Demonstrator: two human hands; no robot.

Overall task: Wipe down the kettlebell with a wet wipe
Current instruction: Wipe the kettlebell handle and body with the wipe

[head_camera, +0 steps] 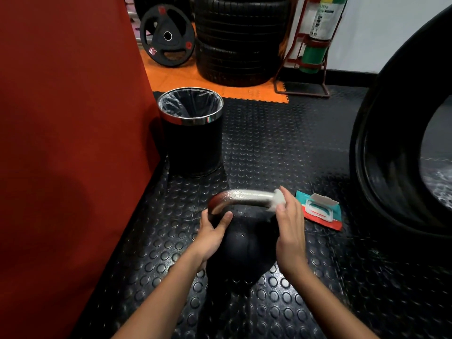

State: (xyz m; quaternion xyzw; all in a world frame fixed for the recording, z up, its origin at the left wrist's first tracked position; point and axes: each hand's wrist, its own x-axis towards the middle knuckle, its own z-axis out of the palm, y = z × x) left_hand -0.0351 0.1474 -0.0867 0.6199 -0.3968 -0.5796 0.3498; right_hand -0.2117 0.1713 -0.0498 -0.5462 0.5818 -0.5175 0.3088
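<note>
A black kettlebell with a shiny silver handle stands on the studded black floor in the lower middle. My left hand grips its left shoulder, the thumb pressed under the handle's left bend. My right hand is wrapped around the handle's right end with a white wet wipe pinched against the metal. The wipe shows only as a small fold above my fingers.
A teal and red wet wipe pack with its flap lifted lies just right of the kettlebell. A lined black bin stands behind, beside a red padded wall. A big tyre fills the right. Stacked tyres and a weight plate are far back.
</note>
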